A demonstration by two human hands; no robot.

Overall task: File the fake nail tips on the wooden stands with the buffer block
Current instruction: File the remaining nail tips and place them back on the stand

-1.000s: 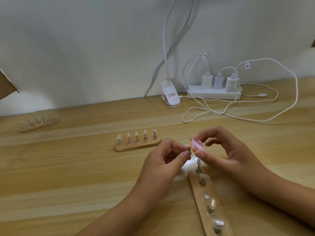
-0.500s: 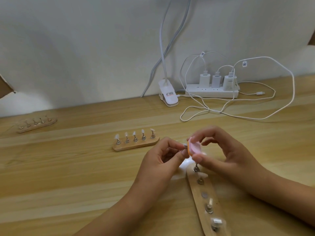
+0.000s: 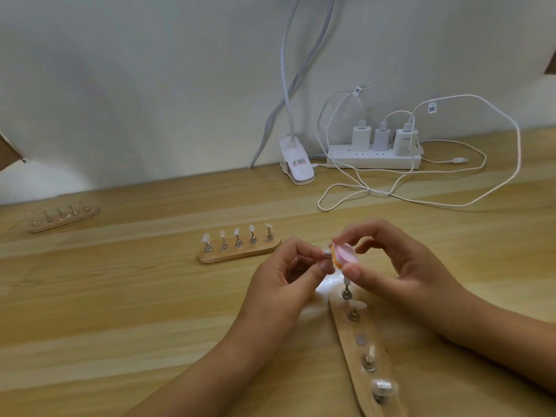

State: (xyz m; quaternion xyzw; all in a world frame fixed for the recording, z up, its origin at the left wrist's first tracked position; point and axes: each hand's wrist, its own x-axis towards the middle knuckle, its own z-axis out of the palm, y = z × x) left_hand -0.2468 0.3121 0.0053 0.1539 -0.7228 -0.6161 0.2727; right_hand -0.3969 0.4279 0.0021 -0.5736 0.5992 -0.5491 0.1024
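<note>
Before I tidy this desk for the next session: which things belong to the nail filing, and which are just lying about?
Job: buffer block in right hand; nail tip in left hand; near stand; middle stand; far stand.
Lying about: power strip; chargers; cables; clip lamp.

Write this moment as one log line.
step: filing | left hand: pinches tip | right hand: holds buffer | stand: one peg missing
</note>
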